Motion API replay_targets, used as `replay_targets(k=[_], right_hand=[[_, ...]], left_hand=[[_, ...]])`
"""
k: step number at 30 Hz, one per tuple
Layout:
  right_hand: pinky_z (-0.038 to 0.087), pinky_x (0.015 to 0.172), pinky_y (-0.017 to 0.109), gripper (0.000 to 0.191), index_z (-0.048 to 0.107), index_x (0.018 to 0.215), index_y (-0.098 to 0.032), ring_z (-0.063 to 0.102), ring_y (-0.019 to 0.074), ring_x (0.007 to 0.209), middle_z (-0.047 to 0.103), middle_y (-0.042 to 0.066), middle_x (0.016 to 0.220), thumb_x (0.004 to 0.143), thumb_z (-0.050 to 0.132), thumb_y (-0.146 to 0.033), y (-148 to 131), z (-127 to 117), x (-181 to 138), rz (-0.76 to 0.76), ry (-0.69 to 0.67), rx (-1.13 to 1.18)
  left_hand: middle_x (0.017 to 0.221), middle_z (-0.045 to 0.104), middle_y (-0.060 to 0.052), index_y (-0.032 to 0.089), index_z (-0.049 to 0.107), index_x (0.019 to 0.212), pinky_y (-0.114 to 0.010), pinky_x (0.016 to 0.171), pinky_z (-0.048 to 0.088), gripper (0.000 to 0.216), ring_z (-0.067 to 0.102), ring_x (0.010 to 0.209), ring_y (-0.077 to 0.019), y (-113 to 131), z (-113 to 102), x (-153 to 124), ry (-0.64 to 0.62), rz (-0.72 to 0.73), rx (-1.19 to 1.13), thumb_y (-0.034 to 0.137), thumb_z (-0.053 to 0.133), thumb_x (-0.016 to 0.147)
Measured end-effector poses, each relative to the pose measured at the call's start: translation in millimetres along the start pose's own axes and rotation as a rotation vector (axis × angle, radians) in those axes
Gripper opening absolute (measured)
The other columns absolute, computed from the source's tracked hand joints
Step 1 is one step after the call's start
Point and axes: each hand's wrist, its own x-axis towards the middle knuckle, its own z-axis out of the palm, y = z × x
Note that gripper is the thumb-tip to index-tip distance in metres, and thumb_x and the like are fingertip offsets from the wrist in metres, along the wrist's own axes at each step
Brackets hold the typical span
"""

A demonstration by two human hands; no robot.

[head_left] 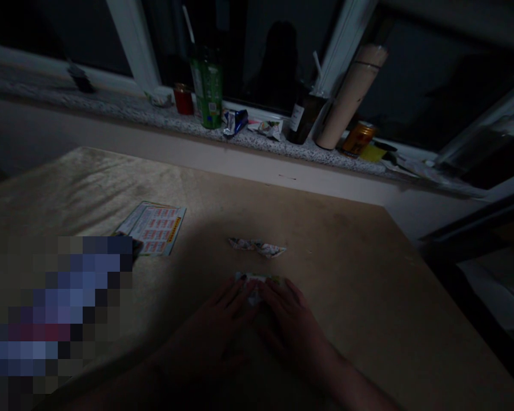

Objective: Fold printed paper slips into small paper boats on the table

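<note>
A small piece of printed paper (254, 292) lies on the table under my fingertips, and much of it is hidden by them. My left hand (214, 317) rests palm down at its left side, with the fingers stretched out over the paper. On the right side my right hand (291, 314) lies in much the same way, its fingers extended and touching the paper. Just beyond both hands sits a folded paper piece (257, 246) with pointed ends and a printed pattern. The light is dim, so the creases of the paper under my hands are unclear.
Printed sheets (160, 228) lie left on the tabletop (342, 257). Along the granite windowsill (124, 108) stand a red jar (183, 99), a green cup (209, 91), a dark cup (304, 117), a pale thermos (351, 97) and a gold can (358, 138). A pixelated patch covers the lower left.
</note>
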Motion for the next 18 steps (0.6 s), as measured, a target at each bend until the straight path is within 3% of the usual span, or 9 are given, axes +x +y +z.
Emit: replay_targets(k=[3, 9, 18], right_hand=[[0.019, 0.111, 0.053, 0.056, 0.031, 0.139, -0.017, 0.035, 0.0243, 0.13, 0.047, 0.009, 0.137, 0.087, 0.049, -0.027, -0.8, 1.0, 0.6, -0.007, -0.003, -0.006], [0.017, 0.112, 0.054, 0.07, 0.013, 0.145, -0.017, 0.03, 0.0254, 0.133, 0.041, 0.009, 0.141, 0.087, 0.049, -0.028, -1.3, 0.7, 1.5, -0.003, -0.061, 0.001], [0.013, 0.112, 0.057, 0.066, 0.017, 0.144, -0.017, 0.033, 0.0244, 0.132, 0.045, 0.009, 0.138, 0.086, 0.05, -0.025, 0.9, 1.1, 1.4, 0.014, -0.04, 0.013]], left_hand=[[0.153, 0.008, -0.008, 0.023, 0.016, 0.146, -0.053, 0.109, 0.019, 0.076, 0.009, 0.137, -0.0348, -1.3, 2.6, -0.7, -0.002, -0.004, -0.003, 0.049, 0.051, 0.083], [0.153, 0.005, -0.009, 0.025, 0.012, 0.146, -0.052, 0.107, 0.023, 0.079, 0.012, 0.136, -0.0353, -1.3, 3.1, -0.1, 0.038, 0.015, -0.078, 0.046, 0.054, 0.082], [0.152, 0.011, -0.012, 0.021, 0.014, 0.146, -0.05, 0.108, 0.021, 0.083, 0.012, 0.137, -0.0337, -0.1, 1.5, -0.8, -0.011, -0.048, -0.007, 0.052, 0.054, 0.08]])
